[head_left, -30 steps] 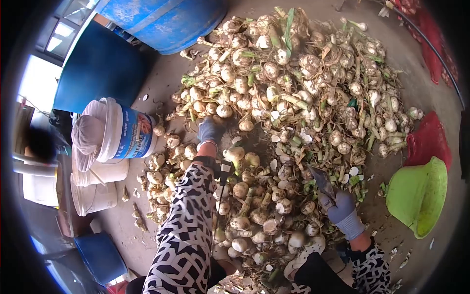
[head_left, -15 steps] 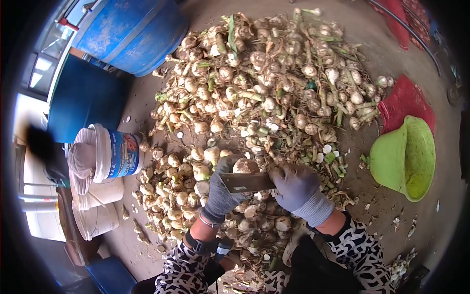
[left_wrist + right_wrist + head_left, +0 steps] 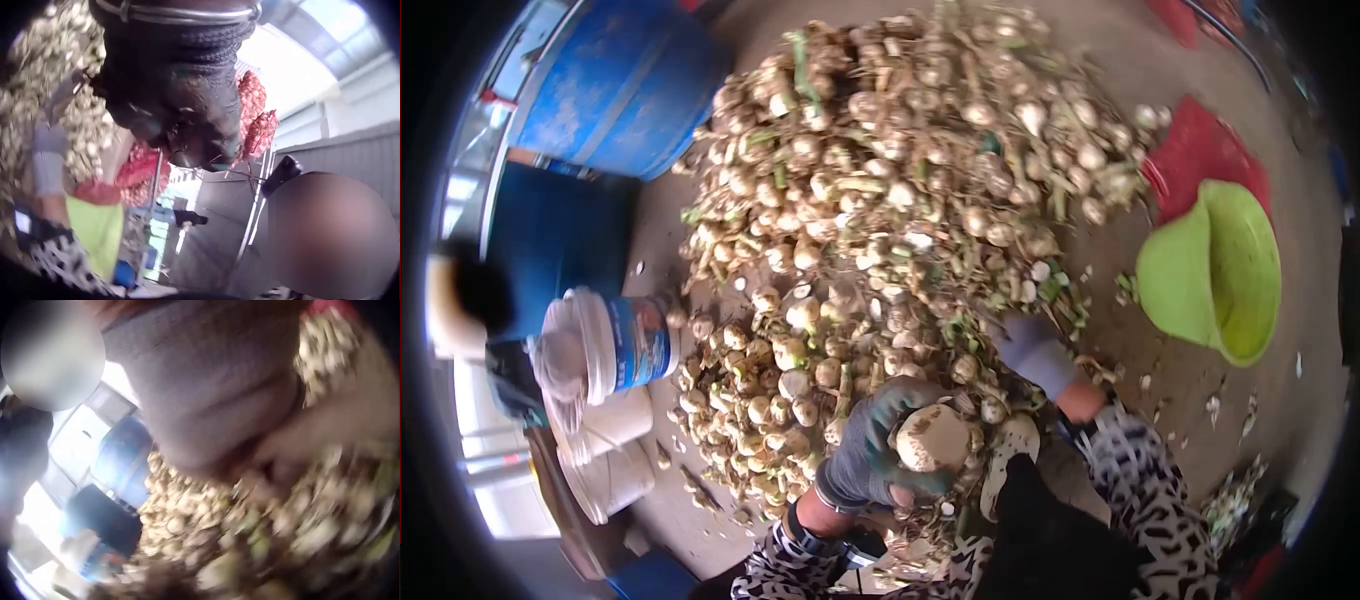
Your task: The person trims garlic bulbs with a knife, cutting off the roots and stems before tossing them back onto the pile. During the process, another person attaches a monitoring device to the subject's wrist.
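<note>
Gripped in the left hand (image 3: 865,452) is a pale round bulb (image 3: 933,438), its flat cut face turned up, low in the middle of the head view. The left wrist view shows that gloved hand (image 3: 181,106) from behind, fingers curled, the bulb hidden. To its right, apart, the gloved right hand (image 3: 1037,352) is over the trimmings. Blurred in the right wrist view, the right hand (image 3: 212,394) has its fingers curled round a knife, whose blade (image 3: 337,428) looks like a smeared brown band.
A large heap of stalked bulbs (image 3: 880,150) spreads beyond the hands, with a smaller bulb pile (image 3: 750,400) at left. Around them stand a green basin (image 3: 1190,270), red netting (image 3: 1200,160), a blue barrel (image 3: 615,85) and a labelled bucket (image 3: 638,340). A shoe (image 3: 1010,465) is close by.
The knife was across the bulb half a second ago; the right hand has since moved away to the right. The left hand has brought the bulb lower, and its cut face now shows.
</note>
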{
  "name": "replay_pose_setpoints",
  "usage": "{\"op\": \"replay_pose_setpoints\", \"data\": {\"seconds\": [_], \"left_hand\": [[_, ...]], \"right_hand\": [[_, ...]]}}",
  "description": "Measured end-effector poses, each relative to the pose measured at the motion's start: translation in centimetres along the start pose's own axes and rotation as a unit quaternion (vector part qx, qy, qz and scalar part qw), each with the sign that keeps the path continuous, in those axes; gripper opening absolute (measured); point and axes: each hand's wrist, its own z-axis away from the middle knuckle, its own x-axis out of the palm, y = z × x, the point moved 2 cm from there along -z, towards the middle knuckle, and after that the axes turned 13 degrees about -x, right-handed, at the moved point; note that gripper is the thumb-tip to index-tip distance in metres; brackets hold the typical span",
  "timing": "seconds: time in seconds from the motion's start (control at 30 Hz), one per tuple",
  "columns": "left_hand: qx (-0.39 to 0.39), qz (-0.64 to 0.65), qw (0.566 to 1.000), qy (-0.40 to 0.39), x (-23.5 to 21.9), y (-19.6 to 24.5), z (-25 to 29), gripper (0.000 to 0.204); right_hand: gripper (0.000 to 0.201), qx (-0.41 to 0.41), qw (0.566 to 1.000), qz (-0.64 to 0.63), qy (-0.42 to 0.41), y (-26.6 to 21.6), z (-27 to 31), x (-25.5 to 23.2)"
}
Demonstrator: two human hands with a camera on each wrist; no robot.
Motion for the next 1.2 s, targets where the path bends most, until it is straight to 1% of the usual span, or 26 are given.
{"op": "replay_pose_setpoints", "data": {"seconds": [0.03,0.07,0.1,0.13,0.2,0.23,0.27,0.33,0.37,0.4,0.47,0.5,0.53,0.57,0.63,0.67,0.73,0.77,0.8,0.83,0.93,1.0,1.03,1.07,1.13,1.2], "left_hand": [[-0.034,0.235,0.971,-0.017,0.6,-0.8,-0.2,0.092],[-0.080,0.285,0.954,-0.044,-0.1,-2.7,-0.5,0.086],[0.008,0.176,0.984,-0.030,-0.3,-4.0,-1.7,0.083],[0.100,0.062,0.993,-0.012,-0.8,-4.5,-2.9,0.080],[0.022,-0.218,0.971,0.094,-1.3,-2.1,-2.6,0.080],[-0.057,0.017,0.997,0.056,-0.7,-3.2,-2.1,0.075],[-0.129,0.251,0.959,0.013,0.2,-3.9,-1.7,0.070],[-0.152,0.370,0.916,0.028,0.6,-4.1,-1.3,0.055],[-0.109,0.379,0.917,0.063,1.1,-4.5,-1.5,0.048],[-0.137,0.328,0.930,0.090,0.8,-4.4,-1.3,0.050],[-0.104,0.314,0.940,0.081,0.1,-4.5,-0.7,0.049],[-0.059,0.312,0.946,0.063,-0.2,-4.8,-0.5,0.047],[-0.059,0.400,0.914,-0.039,-0.4,-4.8,-0.2,0.047],[-0.068,0.334,0.933,-0.114,-1.1,-5.7,0.1,0.045],[-0.107,0.112,0.964,-0.216,-4.2,-6.8,0.1,0.032],[-0.076,-0.099,0.980,-0.154,-6.9,-8.2,0.2,0.023],[-0.184,-0.088,0.977,0.067,-11.8,-10.6,-1.6,0.018],[-0.235,-0.243,0.918,0.207,-14.2,-10.9,-2.9,0.025],[-0.209,-0.490,0.796,0.288,-16.2,-13.3,-4.6,0.037],[-0.233,-0.523,0.760,0.308,-18.2,-15.5,-6.5,0.052],[-0.249,-0.672,0.649,0.255,-21.1,-19.3,-11.6,0.060],[-0.298,-0.648,0.667,0.216,-22.1,-20.5,-14.2,0.059],[-0.231,-0.682,0.658,0.221,-21.9,-20.8,-13.9,0.055],[-0.205,-0.627,0.713,0.235,-22.1,-20.1,-13.6,0.054],[-0.265,-0.592,0.741,0.173,-21.5,-19.1,-12.9,0.062],[-0.223,-0.440,0.852,0.176,-19.4,-16.2,-9.8,0.063]], "right_hand": [[0.026,0.031,0.976,-0.216,-0.002,-1.2,-0.2,-1.0],[0.024,0.084,0.903,-0.422,-0.007,-3.0,1.4,-1.9],[0.017,0.018,0.847,-0.530,0.037,-5.8,1.6,-3.5],[0.014,0.088,0.780,-0.619,0.009,-6.9,2.1,-3.5],[0.013,0.142,0.755,-0.639,0.044,-7.8,1.4,-3.1],[0.012,0.067,0.835,-0.542,0.062,-7.3,1.4,-2.6],[0.012,0.063,0.835,-0.544,0.060,-7.8,1.3,-2.9],[0.010,-0.104,0.880,-0.447,0.125,-9.4,1.0,-4.2],[0.010,-0.136,0.930,-0.315,0.133,-9.0,1.3,-4.3],[0.009,-0.175,0.912,-0.286,0.236,-9.7,1.0,-5.0],[0.010,-0.149,0.934,-0.247,0.212,-9.5,1.1,-5.8],[0.012,-0.155,0.954,-0.218,0.137,-7.1,1.0,-2.8],[0.015,-0.155,0.968,-0.183,0.067,-4.3,1.1,0.6],[0.024,-0.082,0.994,-0.068,-0.039,-2.8,1.3,1.7],[0.026,-0.071,0.990,-0.121,0.030,-2.4,1.2,1.4],[0.029,-0.044,0.978,-0.183,0.084,-2.4,2.1,1.3],[0.029,-0.032,0.982,-0.174,0.068,-2.5,1.5,0.4],[0.029,-0.021,0.977,-0.200,0.066,-3.3,0.9,-0.5],[0.029,-0.011,0.972,-0.224,0.063,-3.5,0.4,-0.9],[0.028,0.006,0.971,-0.231,0.057,-3.3,0.1,-0.5],[0.028,0.032,0.970,-0.240,0.018,-3.3,-0.4,-0.1],[0.029,-0.025,0.982,-0.181,0.055,-2.9,-0.5,0.4],[0.029,-0.027,0.984,-0.171,0.040,-2.5,-0.3,0.6],[0.029,-0.027,0.986,-0.164,0.026,-2.7,-0.1,0.3],[0.026,-0.034,0.984,-0.171,0.040,-4.0,-0.7,-0.6],[0.024,-0.074,0.977,-0.180,0.091,-5.8,-1.5,-1.5]]}}
